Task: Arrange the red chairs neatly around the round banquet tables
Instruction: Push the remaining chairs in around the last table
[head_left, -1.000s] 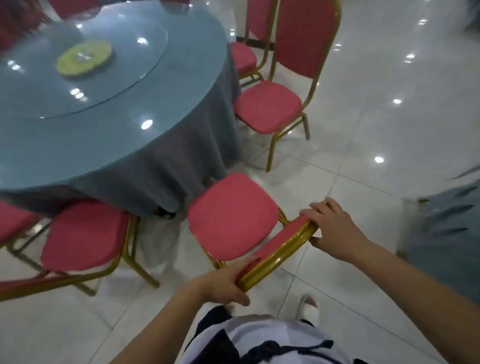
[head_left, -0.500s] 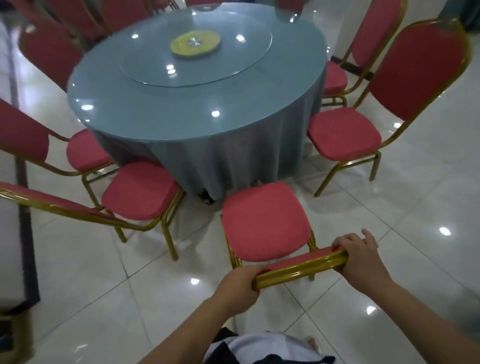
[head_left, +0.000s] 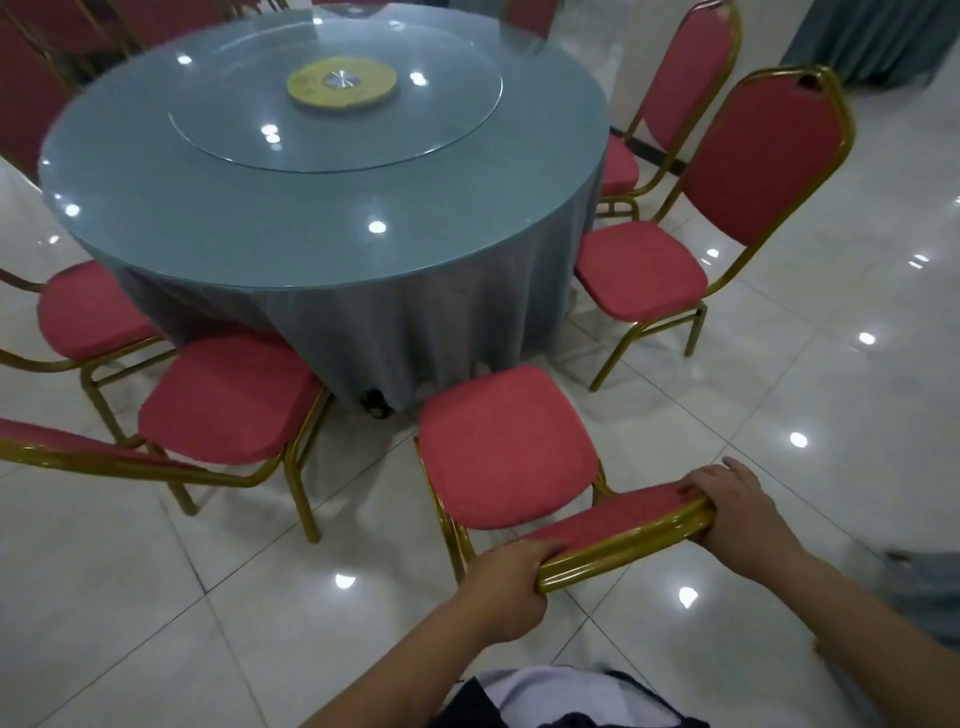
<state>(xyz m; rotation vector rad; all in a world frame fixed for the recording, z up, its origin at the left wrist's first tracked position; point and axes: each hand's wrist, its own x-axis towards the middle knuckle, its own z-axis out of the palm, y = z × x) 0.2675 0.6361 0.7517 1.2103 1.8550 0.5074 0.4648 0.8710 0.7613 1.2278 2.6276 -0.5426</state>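
Gold-framed red chair (head_left: 506, 447) sat just short of the round table (head_left: 322, 171); left hand (head_left: 506, 590) and right hand (head_left: 737, 512) clamped its backrest top, probably rigid, light, best gripped there.

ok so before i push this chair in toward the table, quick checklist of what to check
1. Grip: left hand and right hand each hold an end of the chair's backrest: ok.
2. Chair aim: seat faces the table, slightly angled: ok.
3. Path ahead: bare floor up to the tablecloth, but a dark object sits at its hem, just left of the path: cannot tell.
4. Left gap: neighbouring chair stands apart from it: ok.
5. Right gap: chair on the right stands well apart: ok.
6. Table legs under the cloth: hidden: cannot tell.
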